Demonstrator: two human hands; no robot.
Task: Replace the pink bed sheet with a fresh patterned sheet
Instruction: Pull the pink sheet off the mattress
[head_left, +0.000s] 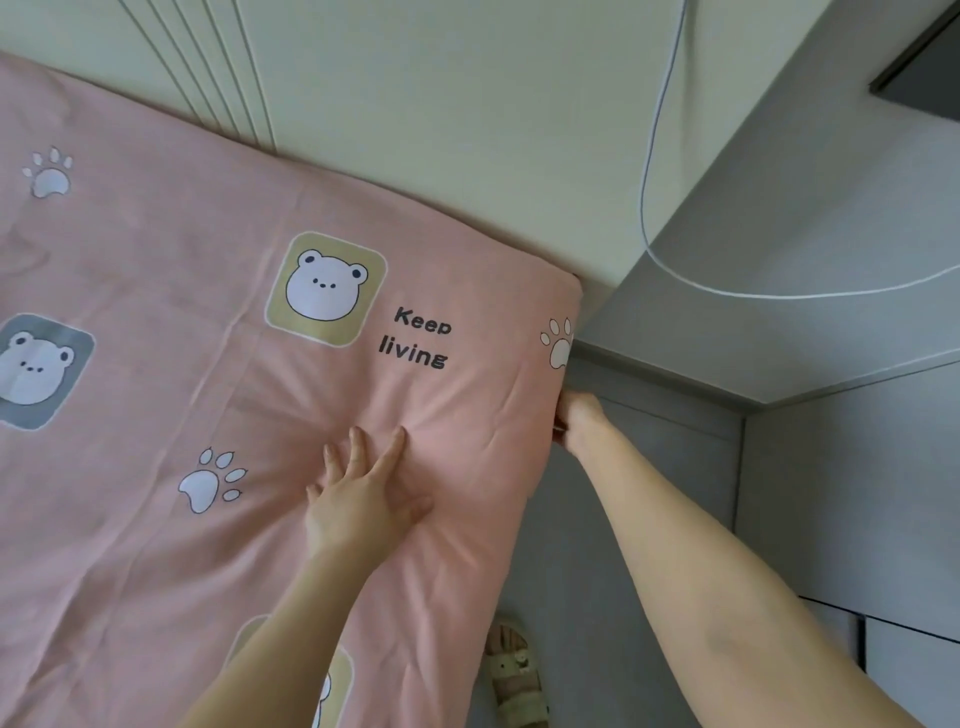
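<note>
Nearest me ran my right forearm (701, 571), out to my right hand (579, 421) at the side edge of the pink sheet (156, 270), near its corner; those fingers were hidden against the fabric, so I could not tell their grip. My left hand (363, 499) lay flat on the sheet, fingers (392, 452) spread straight, holding nothing. A striped slipper (514, 675) lay on the grey floor (587, 571), a grey cabinet (779, 234) crowded the corner, and a white cable (649, 156) hung down the wall (467, 130)

Soft, even daylight, faint shadows, no glare; wide-angle bending at edges, slight overall softness.
</note>
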